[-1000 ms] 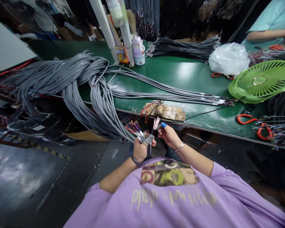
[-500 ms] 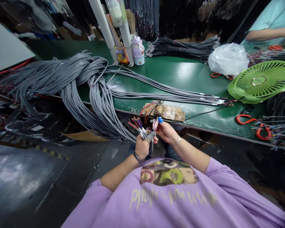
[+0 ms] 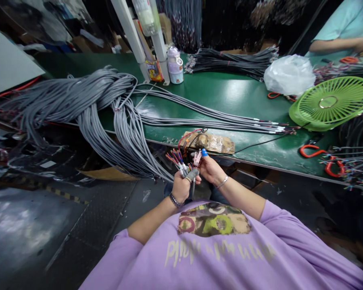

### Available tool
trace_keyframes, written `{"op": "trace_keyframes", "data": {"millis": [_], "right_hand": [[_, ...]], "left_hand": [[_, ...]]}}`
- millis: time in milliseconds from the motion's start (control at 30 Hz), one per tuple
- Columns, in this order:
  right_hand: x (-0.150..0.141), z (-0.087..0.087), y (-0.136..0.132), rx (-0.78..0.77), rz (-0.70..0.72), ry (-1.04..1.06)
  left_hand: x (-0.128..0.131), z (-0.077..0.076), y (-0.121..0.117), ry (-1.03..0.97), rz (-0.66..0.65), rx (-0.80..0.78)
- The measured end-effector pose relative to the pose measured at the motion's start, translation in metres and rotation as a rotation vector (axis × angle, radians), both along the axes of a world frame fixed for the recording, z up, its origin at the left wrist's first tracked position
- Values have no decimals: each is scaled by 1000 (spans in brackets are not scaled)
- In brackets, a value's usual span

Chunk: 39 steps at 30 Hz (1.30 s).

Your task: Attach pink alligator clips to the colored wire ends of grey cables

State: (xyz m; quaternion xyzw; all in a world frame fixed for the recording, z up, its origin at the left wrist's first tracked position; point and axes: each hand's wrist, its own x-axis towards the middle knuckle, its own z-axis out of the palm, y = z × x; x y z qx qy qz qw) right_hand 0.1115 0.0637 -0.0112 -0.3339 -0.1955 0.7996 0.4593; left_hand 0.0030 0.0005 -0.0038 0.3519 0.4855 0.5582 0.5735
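My left hand [image 3: 181,186] is closed around the ends of several grey cables [image 3: 130,137] just below the bench edge. Their stripped coloured wire tips [image 3: 177,158] fan up out of my fist. A grey wrap covers my left thumb. Right beside it, my right hand [image 3: 210,169] pinches a small pinkish tool [image 3: 197,158] against those tips; a blue cap sits on its forefinger. The cables run up and left into a big grey bundle [image 3: 72,96] on the green bench [image 3: 230,94].
A row of finished grey cables [image 3: 218,120] lies across the bench. A taped brown block [image 3: 210,141] sits at the near edge. To the right are a green fan [image 3: 331,102], a white plastic bag [image 3: 288,74] and red-handled scissors [image 3: 319,155]. Another person's arm [image 3: 339,43] rests at the far right.
My two hands have come closer together and risen slightly toward the bench edge. The small tool now sits against the wire tips.
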Motion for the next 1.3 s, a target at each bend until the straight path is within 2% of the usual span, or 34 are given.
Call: {"op": "trace_keyframes", "data": {"millis": [233,400,667,800,967,1133,1300], "right_hand": [[5,7,-2,-25,57,-8],[9,8,-3,58,80,-33],[9,12,-1,119,47,-107],[8,6,1,130,31,-131],[6,-9,3,217,-12,-130],[3,-8,6,102,85,-20],[-2,-1,7,33,30,64]], "left_hand": [[-2,5,-6,22,5,8],[-4,5,-9,28,37,54],[0,7,-3,-18,109,37],[0,7,-3,-44,75,39],[-1,5,-2,-49,26,29],[0,8,1,-45,26,-1],[2,8,2,-65,38,-36]]}}
